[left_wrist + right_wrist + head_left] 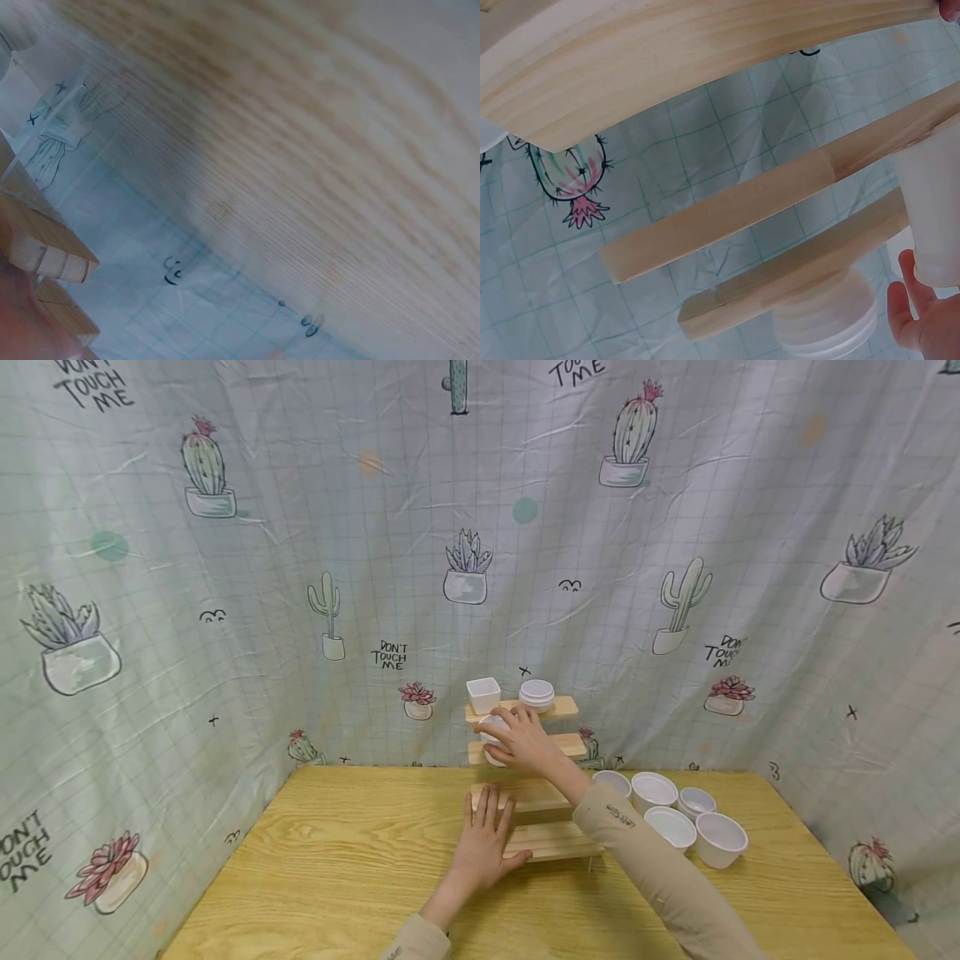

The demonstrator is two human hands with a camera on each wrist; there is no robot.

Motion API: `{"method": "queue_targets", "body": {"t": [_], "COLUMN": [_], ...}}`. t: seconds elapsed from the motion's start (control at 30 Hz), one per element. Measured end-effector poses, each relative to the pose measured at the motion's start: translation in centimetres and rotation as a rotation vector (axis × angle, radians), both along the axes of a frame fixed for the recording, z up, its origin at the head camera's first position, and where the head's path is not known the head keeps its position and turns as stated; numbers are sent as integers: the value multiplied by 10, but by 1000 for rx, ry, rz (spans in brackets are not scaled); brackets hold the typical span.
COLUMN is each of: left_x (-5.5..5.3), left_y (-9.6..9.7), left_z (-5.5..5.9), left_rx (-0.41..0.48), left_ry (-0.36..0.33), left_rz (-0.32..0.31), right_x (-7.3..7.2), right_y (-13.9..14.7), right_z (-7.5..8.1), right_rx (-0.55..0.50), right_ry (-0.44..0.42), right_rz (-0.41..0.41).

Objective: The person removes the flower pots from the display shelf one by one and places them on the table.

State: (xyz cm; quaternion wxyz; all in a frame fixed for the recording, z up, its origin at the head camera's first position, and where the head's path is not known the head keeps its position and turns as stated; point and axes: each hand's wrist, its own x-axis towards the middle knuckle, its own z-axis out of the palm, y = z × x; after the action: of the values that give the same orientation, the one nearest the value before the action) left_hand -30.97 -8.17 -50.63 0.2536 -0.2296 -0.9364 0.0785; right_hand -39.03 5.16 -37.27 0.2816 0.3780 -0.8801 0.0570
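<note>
A wooden tiered rack [555,843] with several steps stands at the back of the table. On its second step from the top, my right hand [528,747] grips a white plastic cup [492,725] with fingers and thumb around it. In the right wrist view this cup [935,210] stands against a step. My left hand [482,852] rests on the lower steps with fingers spread and holds nothing. A square white cup [483,696] and a round ridged white cup [537,695] sit on the top step.
To the rack's right, several white plastic cups [722,841] stand in a group on the wood-grain table [322,860]. A cactus-print curtain [420,610] hangs behind and along both sides. The right forearm crosses in front of the rack's right end.
</note>
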Motion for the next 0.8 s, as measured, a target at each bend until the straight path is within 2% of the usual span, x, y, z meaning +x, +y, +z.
{"method": "queue_targets", "body": {"t": [0.27, 0.5, 0.8], "left_x": [2, 2, 2], "left_y": [1, 0, 0], "left_z": [4, 5, 4], "left_rx": [-13, -21, -19], "left_ry": [-20, -35, -44], "left_rz": [8, 16, 22], "right_x": [-2, -1, 9], "right_y": [2, 4, 14], "right_z": [-2, -5, -7], "right_rx": [-16, -17, -36], "right_ry": [17, 71, 35], "right_rz": [12, 20, 40]}}
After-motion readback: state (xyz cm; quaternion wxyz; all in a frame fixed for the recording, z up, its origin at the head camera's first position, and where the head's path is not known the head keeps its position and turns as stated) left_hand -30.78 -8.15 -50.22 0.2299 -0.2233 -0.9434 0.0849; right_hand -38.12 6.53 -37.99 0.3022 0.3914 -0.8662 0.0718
